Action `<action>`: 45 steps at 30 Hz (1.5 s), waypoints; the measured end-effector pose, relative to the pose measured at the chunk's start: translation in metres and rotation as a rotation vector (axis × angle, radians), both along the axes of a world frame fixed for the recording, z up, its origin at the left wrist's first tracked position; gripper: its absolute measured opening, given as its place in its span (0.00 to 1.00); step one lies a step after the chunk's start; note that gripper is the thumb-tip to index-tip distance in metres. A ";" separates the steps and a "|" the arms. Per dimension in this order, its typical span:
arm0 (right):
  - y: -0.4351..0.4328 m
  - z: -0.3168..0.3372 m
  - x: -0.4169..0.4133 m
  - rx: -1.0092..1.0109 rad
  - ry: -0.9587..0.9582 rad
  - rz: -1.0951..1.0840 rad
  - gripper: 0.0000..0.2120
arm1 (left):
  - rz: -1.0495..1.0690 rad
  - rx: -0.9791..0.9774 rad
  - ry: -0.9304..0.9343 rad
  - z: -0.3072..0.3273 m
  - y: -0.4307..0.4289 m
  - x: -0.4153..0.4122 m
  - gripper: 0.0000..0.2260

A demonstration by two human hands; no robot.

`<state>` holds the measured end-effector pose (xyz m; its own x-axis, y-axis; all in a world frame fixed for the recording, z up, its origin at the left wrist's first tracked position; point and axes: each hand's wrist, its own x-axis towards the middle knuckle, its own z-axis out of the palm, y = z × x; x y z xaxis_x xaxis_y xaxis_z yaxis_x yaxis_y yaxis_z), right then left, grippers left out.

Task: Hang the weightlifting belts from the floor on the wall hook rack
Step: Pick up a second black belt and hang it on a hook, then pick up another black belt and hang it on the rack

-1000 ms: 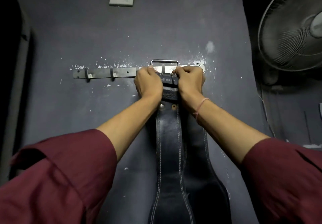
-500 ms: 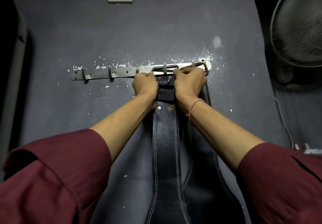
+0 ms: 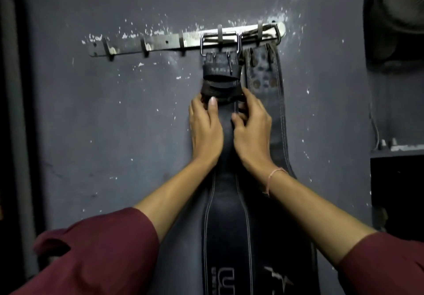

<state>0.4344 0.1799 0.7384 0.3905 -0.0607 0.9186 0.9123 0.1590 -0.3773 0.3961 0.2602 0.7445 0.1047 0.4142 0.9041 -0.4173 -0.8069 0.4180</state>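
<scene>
Against a chipped, dark grey wall, the metal hook rack carries two belts at its right end. The front belt hangs by its buckle, a second belt just beside it. Your left hand and right hand, fingers loosely curled, pinch the front belt's strap below the buckle.
</scene>
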 end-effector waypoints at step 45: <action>-0.118 -0.797 -0.343 -1.080 1.495 0.431 0.08 | -0.050 -1.122 1.142 -0.839 -0.112 -0.404 0.09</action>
<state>0.0917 0.0622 -0.0585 0.6231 0.5362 -0.5694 -0.2452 -0.5574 -0.7932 -0.0083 0.1483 -0.0941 0.5136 0.7595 -0.3991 0.4997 0.1134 0.8588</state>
